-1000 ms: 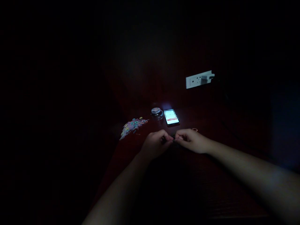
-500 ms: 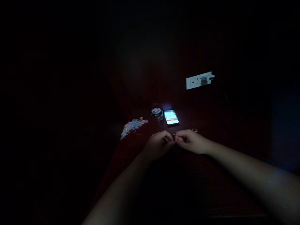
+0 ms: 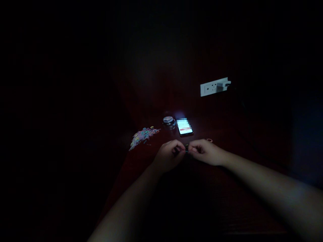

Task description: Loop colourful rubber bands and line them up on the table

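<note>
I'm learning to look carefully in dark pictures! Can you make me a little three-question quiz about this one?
1. True or false: the lit phone lies beyond the hands.
2. The pile of small coloured bands is nearer which hand: A left hand, B right hand?
3. Fill in: a white charger is plugged into the wall ____.

Key: 1 true; 2 A; 3 socket.

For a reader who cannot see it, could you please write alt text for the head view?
In near darkness, the left hand and right hand pinch a tiny dark item together over a dark table. Beyond lie a lit phone, a small jar and a pile of coloured bands.
</note>
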### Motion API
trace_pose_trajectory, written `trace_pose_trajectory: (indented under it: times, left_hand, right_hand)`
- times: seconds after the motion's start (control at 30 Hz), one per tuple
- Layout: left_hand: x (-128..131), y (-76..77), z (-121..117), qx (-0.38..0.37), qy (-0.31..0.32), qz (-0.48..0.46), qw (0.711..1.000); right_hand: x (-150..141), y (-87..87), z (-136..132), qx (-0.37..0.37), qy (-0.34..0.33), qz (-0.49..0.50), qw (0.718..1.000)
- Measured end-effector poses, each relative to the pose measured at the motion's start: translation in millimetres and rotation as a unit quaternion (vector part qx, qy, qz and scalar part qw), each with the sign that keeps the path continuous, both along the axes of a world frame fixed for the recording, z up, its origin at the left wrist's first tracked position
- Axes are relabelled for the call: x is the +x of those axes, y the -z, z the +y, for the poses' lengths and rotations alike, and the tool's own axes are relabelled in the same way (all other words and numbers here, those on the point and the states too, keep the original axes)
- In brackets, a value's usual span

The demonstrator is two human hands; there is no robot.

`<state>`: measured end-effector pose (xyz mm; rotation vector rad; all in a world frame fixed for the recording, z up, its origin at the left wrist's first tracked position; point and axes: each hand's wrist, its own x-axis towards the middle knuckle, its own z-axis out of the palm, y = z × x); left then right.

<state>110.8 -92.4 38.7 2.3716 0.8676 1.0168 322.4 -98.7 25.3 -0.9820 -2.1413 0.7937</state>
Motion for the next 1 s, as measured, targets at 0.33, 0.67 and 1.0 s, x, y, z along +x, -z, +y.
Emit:
trace_pose_trajectory:
  times: [0.33, 0.67, 1.0]
  left_hand:
    - [-1.6, -0.3, 0.6, 0.012, -0.001, -0.002, 1.000]
    - [-0.1, 0.8, 0.1, 0.016, 0.004, -0.012, 1.000]
    - [-2.2, 1.3, 1.6, 0.034, 0.016, 0.004, 0.999]
  right_hand:
    - [2.7, -2.8, 0.6, 0.021, 0.020, 0.003, 1.000]
    - [1.1, -3.5, -2.3, -0.004, 0.002, 0.037, 0.999]
    - [0.4, -7.4, -4.1, 0.012, 0.022, -0.002, 1.000]
